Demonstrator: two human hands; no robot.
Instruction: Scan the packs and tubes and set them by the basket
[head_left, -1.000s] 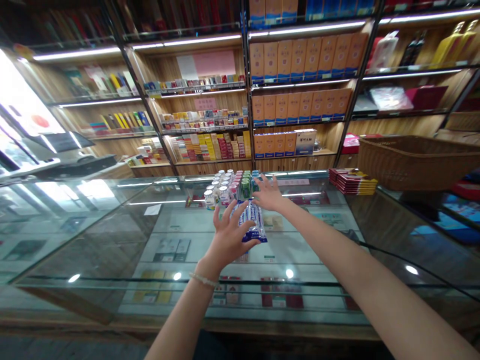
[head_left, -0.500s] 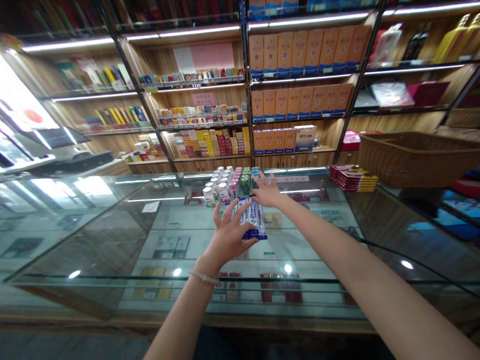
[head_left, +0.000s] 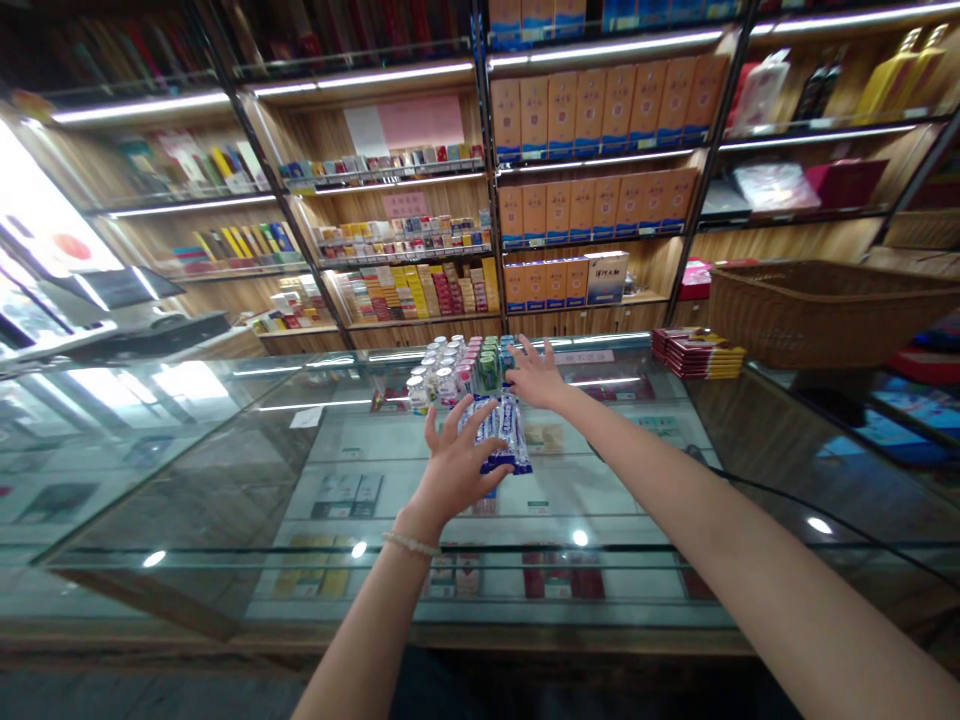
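Note:
Blue-and-white shiny packets [head_left: 511, 432] lie on the glass counter, partly covered by my left hand [head_left: 459, 460]. That hand is open with its fingers spread over the packets' left side; whether it touches them I cannot tell. My right hand [head_left: 537, 376] is also open, fingers stretched out beside the far right end of a group of small plastic bottles. White-capped bottles [head_left: 420, 390] stand on the left of this group, with pink ones [head_left: 466, 376], green ones [head_left: 489, 368] and blue ones [head_left: 508, 352] towards the right. My right fingers hide part of the blue ones.
The glass counter [head_left: 420, 510] has packs displayed beneath its top. On the right are stacked red-and-yellow packets [head_left: 697, 354], a wicker basket [head_left: 825, 315] and a dark cable [head_left: 795, 502]. A white paper [head_left: 306, 417] lies on the left. Shelves with orange boxes [head_left: 592, 110] stand behind.
The view has shifted slightly. Both hands stay open in nearly the same places over the counter; the packets and bottles look unmoved.

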